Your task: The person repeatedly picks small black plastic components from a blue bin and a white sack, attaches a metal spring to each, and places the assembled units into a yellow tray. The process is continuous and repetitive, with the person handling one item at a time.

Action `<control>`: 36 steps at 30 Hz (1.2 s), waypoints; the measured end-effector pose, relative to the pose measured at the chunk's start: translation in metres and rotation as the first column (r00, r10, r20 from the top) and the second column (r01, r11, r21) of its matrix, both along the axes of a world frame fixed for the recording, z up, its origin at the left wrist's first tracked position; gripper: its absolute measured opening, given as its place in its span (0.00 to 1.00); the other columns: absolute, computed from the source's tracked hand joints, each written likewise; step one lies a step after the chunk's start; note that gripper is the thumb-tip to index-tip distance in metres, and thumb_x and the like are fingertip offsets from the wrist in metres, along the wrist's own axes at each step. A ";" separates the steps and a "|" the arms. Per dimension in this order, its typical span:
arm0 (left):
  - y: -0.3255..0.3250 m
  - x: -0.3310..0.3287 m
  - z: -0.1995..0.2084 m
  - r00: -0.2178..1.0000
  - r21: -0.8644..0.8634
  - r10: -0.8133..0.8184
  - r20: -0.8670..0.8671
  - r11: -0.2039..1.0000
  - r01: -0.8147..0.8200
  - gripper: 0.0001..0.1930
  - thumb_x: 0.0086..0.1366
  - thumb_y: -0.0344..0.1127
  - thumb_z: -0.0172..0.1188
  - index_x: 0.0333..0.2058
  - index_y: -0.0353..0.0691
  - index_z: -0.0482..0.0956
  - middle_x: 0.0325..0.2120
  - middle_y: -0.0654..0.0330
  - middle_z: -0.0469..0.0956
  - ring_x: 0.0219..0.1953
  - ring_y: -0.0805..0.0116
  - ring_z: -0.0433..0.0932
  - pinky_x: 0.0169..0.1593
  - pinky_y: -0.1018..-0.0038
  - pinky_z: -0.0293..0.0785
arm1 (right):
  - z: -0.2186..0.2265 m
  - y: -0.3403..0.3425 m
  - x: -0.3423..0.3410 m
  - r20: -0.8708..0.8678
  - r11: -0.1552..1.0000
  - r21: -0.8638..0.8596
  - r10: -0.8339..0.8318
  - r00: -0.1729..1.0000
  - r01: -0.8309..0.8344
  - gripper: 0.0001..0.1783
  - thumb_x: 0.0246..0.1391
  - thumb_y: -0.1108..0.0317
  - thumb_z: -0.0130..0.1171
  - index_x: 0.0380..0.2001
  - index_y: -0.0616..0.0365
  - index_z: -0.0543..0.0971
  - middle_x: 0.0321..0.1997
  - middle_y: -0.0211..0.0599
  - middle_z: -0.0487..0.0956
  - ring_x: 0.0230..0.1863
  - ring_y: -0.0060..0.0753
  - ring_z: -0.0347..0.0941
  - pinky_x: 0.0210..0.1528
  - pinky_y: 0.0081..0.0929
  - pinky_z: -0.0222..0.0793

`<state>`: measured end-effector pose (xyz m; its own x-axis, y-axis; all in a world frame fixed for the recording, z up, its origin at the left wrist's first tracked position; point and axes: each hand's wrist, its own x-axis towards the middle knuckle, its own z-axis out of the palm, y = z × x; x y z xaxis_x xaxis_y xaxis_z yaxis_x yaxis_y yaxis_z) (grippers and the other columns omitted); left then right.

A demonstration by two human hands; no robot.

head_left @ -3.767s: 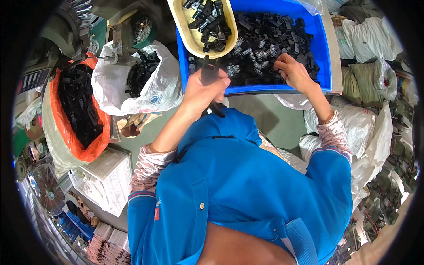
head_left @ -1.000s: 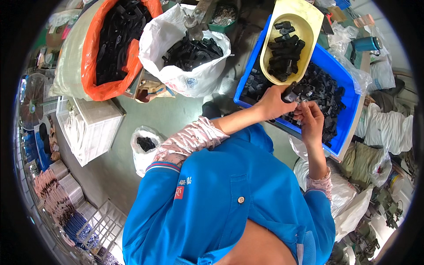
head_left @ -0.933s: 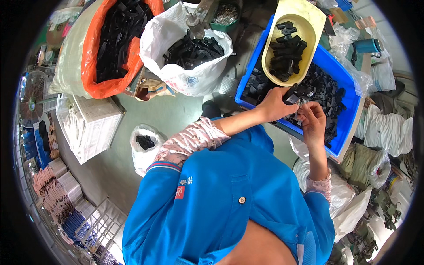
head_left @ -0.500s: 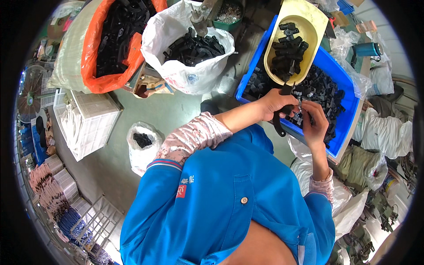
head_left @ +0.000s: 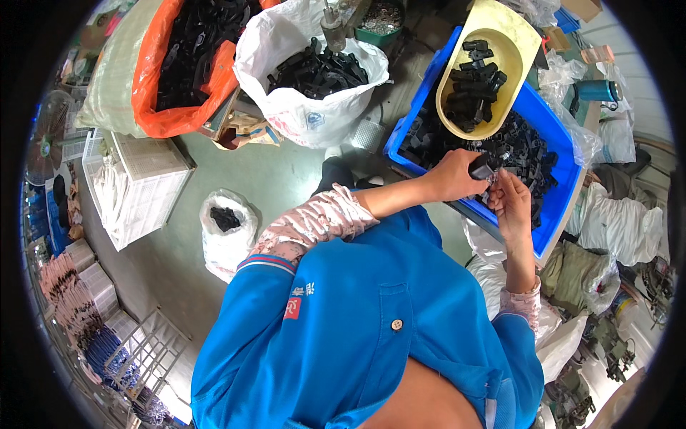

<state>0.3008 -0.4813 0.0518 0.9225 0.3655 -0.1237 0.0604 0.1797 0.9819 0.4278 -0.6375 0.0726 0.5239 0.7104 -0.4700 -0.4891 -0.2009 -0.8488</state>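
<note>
Black part (head_left: 483,167), turned since earlier, sits pinched in left fingers (head_left: 474,187), near right fingers (head_left: 506,184) whose hold is unclear.

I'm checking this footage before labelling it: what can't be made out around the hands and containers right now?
All in the head view:
Black part: its gripped portion, hidden by the left hand.
Right hand: whether it pinches anything; too small, and its own fingers block the sight.
Blue bin: the area behind the yellow tray, which covers it.
Orange liner: its top, cut off by the upper edge.
</note>
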 end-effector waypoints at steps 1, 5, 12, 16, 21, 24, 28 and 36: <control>-0.002 0.003 -0.008 1.000 -0.066 0.017 -0.010 0.998 -0.018 0.09 0.52 0.33 0.65 0.29 0.33 0.79 0.20 0.57 0.79 0.22 0.70 0.77 0.30 0.73 0.72 | 0.005 0.002 -0.002 0.047 1.000 0.001 -0.016 0.999 0.016 0.10 0.64 0.65 0.56 0.39 0.62 0.79 0.27 0.29 0.78 0.24 0.17 0.72 0.28 0.17 0.69; 0.011 0.005 -0.016 0.989 -0.574 -0.066 -0.133 0.819 -0.023 0.08 0.57 0.34 0.65 0.30 0.35 0.79 0.25 0.58 0.81 0.24 0.69 0.78 0.24 0.76 0.68 | 0.010 0.000 0.003 0.534 0.997 0.007 0.059 0.844 -0.074 0.08 0.60 0.78 0.56 0.43 0.64 0.78 0.31 0.28 0.78 0.31 0.17 0.73 0.36 0.17 0.71; 0.026 -0.001 -0.021 0.983 -0.691 0.024 -0.184 0.707 -0.147 0.12 0.60 0.35 0.68 0.38 0.38 0.75 0.31 0.59 0.80 0.30 0.67 0.82 0.21 0.80 0.65 | 0.014 0.006 0.012 0.629 0.998 -0.048 -0.003 0.777 0.043 0.11 0.59 0.79 0.56 0.45 0.65 0.77 0.35 0.31 0.79 0.36 0.20 0.76 0.44 0.20 0.73; 0.039 -0.015 -0.011 0.985 -0.706 0.097 -0.142 0.687 -0.169 0.10 0.60 0.32 0.67 0.39 0.39 0.78 0.34 0.62 0.80 0.36 0.69 0.82 0.31 0.78 0.71 | 0.026 0.030 -0.001 0.492 0.998 0.017 0.051 0.869 -0.067 0.11 0.60 0.75 0.57 0.45 0.68 0.77 0.40 0.38 0.81 0.40 0.25 0.78 0.43 0.23 0.75; 0.055 -0.035 0.009 0.975 -0.559 0.213 0.063 0.817 -0.143 0.12 0.57 0.23 0.66 0.40 0.36 0.78 0.35 0.60 0.80 0.39 0.72 0.79 0.45 0.76 0.75 | 0.044 0.067 -0.022 0.440 0.975 0.168 0.058 0.896 -0.146 0.09 0.58 0.77 0.59 0.42 0.66 0.77 0.41 0.38 0.81 0.40 0.25 0.79 0.42 0.22 0.76; 0.065 -0.045 0.023 0.970 -0.213 0.215 0.112 0.959 -0.188 0.17 0.54 0.20 0.67 0.43 0.34 0.77 0.37 0.61 0.80 0.39 0.75 0.78 0.45 0.77 0.76 | 0.051 0.082 -0.024 0.457 0.957 0.178 0.127 0.880 -0.230 0.08 0.59 0.75 0.59 0.42 0.65 0.77 0.43 0.38 0.81 0.42 0.23 0.78 0.45 0.22 0.75; 0.073 -0.056 0.043 0.963 0.107 0.221 0.154 0.965 -0.239 0.22 0.52 0.20 0.68 0.47 0.34 0.75 0.39 0.61 0.81 0.41 0.77 0.78 0.46 0.78 0.76 | 0.053 0.098 -0.028 0.498 0.928 0.181 0.199 0.844 -0.326 0.09 0.58 0.77 0.60 0.42 0.65 0.78 0.43 0.37 0.82 0.41 0.20 0.77 0.45 0.21 0.75; 0.083 -0.069 0.048 0.946 0.052 0.310 0.097 0.947 -0.316 0.26 0.49 0.19 0.70 0.49 0.36 0.76 0.40 0.59 0.82 0.40 0.75 0.79 0.44 0.78 0.77 | 0.061 0.127 -0.041 0.828 0.862 0.096 0.209 0.521 -0.499 0.06 0.54 0.79 0.61 0.37 0.65 0.80 0.39 0.38 0.80 0.39 0.29 0.79 0.41 0.26 0.75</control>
<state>0.2316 -0.3987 0.0993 0.7662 0.6424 -0.0143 -0.0742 0.1105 0.9911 0.3872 -0.5105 0.1340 0.2443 0.9390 0.2419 0.4336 0.1173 -0.8934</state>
